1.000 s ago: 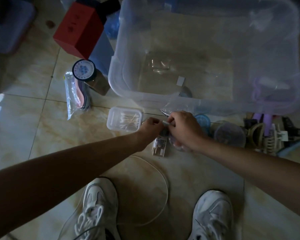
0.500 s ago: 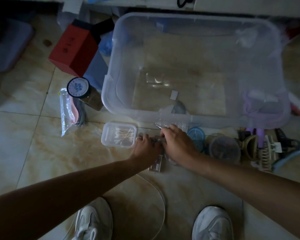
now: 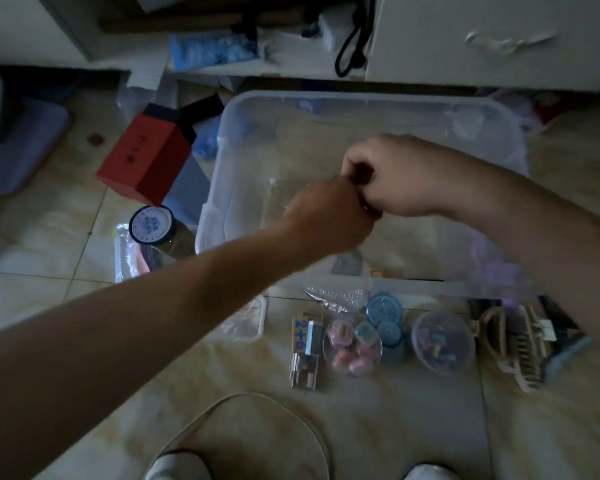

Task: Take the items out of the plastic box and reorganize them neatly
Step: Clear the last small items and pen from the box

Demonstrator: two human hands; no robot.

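Note:
The clear plastic box point(image 3: 413, 98) stands on the tiled floor. My left hand point(image 3: 326, 216) and my right hand point(image 3: 395, 174) meet above its middle, knuckles touching, fingers curled. Together they pinch a small item that is almost wholly hidden between them. Inside the box a purple thing point(image 3: 492, 261) lies at the right and a small grey piece point(image 3: 347, 265) near the front wall. In front of the box stand a swab case point(image 3: 250, 320), a card pack point(image 3: 307, 341), two round tubs of coloured bits point(image 3: 352, 344) point(image 3: 442, 341), a blue lidded pot point(image 3: 385, 313) and hair clips point(image 3: 520, 344).
A red carton point(image 3: 146, 157), a black-lidded jar point(image 3: 151, 225) and a plastic bag point(image 3: 125, 254) lie left of the box. A white cable point(image 3: 257, 400) loops by my shoes point(image 3: 177, 467). A white cabinet point(image 3: 482, 39) and clutter stand behind the box.
Both hands rose together from the floor in front of the box to above the box's middle. The items that they covered on the floor now show. The view tilted up.

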